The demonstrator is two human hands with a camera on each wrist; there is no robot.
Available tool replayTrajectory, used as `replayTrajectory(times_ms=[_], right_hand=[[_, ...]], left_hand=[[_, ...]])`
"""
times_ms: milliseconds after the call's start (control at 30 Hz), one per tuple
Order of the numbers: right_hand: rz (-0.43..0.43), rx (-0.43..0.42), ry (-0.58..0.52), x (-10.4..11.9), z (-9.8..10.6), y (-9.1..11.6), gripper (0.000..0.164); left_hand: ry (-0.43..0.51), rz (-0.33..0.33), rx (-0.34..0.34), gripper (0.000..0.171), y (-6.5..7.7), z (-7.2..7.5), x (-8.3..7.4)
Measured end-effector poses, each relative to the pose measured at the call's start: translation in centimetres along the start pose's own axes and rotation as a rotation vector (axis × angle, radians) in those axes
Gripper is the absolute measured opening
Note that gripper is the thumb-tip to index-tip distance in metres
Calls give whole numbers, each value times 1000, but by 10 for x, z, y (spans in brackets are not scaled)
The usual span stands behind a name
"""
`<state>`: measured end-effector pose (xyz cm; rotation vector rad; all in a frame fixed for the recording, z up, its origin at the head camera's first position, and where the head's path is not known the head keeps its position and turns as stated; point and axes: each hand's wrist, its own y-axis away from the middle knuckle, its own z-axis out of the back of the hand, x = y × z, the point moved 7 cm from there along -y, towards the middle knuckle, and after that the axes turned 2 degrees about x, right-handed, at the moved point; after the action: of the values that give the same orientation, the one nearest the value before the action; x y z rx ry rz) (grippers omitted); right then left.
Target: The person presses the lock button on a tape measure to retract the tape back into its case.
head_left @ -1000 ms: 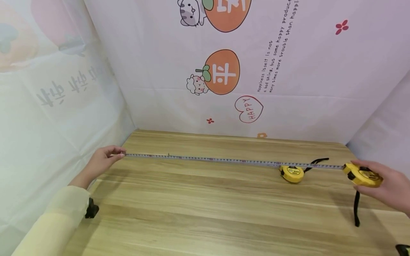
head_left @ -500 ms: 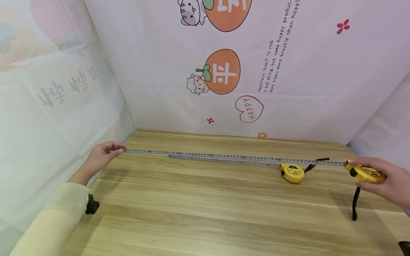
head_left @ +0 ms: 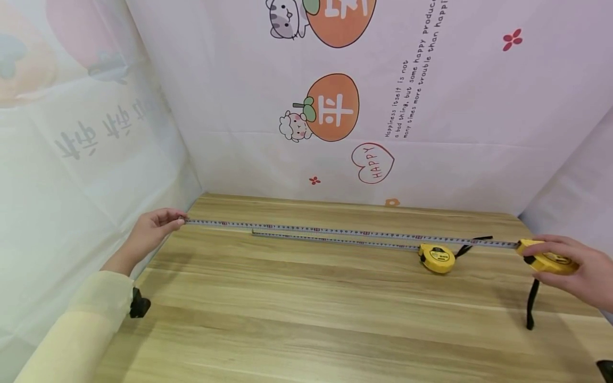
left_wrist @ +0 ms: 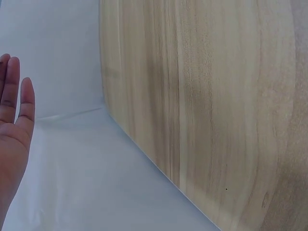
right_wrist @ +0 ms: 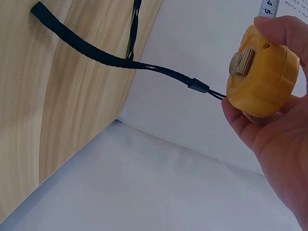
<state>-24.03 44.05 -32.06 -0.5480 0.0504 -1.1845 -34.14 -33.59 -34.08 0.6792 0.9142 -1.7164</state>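
My right hand [head_left: 577,268] grips the yellow case of a tape measure [right_wrist: 264,77], its black wrist strap [right_wrist: 96,53] hanging down over the wooden table. From that case the long blade [head_left: 316,230] stretches left across the head view. At its far end my left hand [head_left: 155,231] pinches the tip between thumb and fingers; the left wrist view shows only part of this hand, the tip hidden. A second yellow tape measure [head_left: 438,259] lies on the table, its shorter blade [head_left: 306,238] drawn out leftward, nearly parallel in front of the held one.
A wood-grain table [head_left: 306,308] fills the lower part of the head view. Behind it hangs a white printed cloth [head_left: 230,106], with another pale cloth [head_left: 86,175] along the left side. The lying tape's black strap [head_left: 471,244] trails toward the back.
The held blade has shifted slightly toward the back of the table, uncovering the lower blade that it overlapped before. Both hands keep their hold; the right hand has moved a little right.
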Motion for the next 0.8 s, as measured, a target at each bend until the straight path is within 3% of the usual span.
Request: replayTrajectory(times_ms=[367, 800], right_hand=[[1, 54, 108, 4, -2, -3, 49], [-39, 87, 97, 9, -6, -3, 44]], left_hand=[[14, -17, -1, 30, -2, -1, -5], [-12, -22, 6, 28, -2, -3, -7]])
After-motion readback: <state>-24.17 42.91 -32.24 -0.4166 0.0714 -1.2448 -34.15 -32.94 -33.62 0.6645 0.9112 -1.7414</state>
